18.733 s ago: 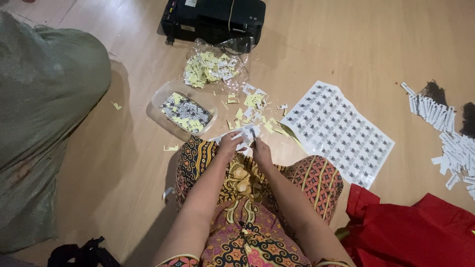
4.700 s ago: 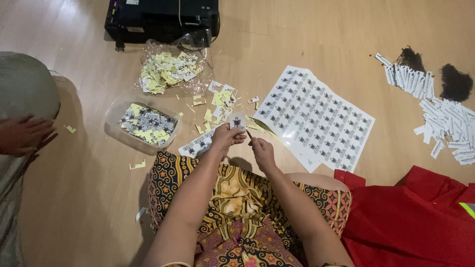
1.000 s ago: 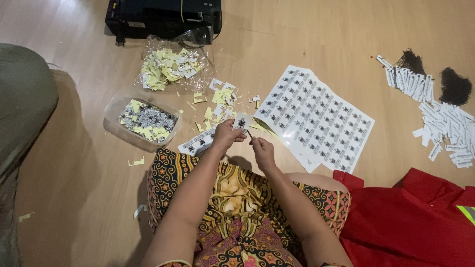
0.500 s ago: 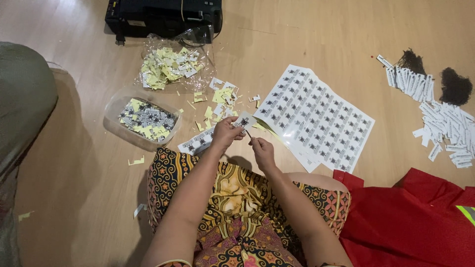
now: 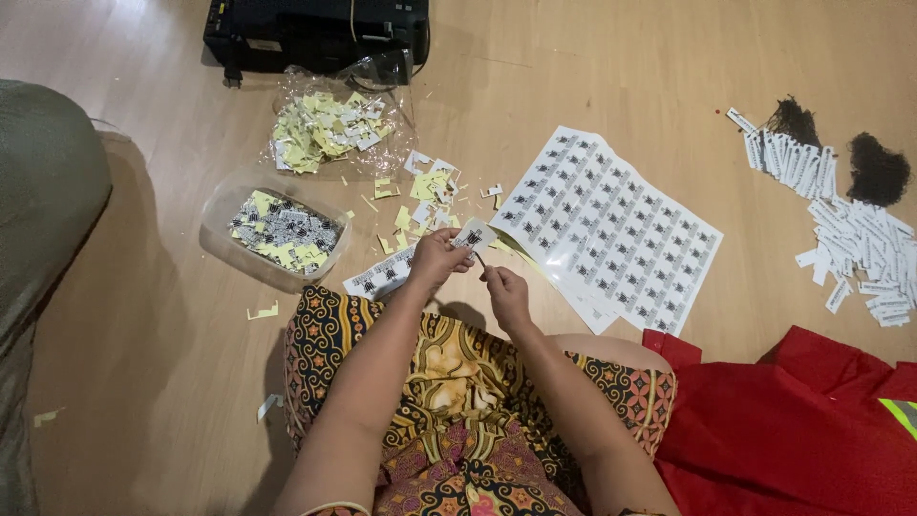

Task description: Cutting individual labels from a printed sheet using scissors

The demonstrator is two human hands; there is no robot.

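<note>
While she sits on the floor (image 5: 669,86), both hands work above her knees.
Left hand (image 5: 435,260): fingers pinch a small sticker (image 5: 473,235).
Right hand (image 5: 506,291): fingers closed on its peeled edge.
Nearby: printed sheet (image 5: 611,229) just right; plastic tub (image 5: 277,234) of scraps left.

The black boxy machine (image 5: 320,33) is cut off by the top edge, and the small white paper label (image 5: 473,235) shows print too small to tell.
</note>
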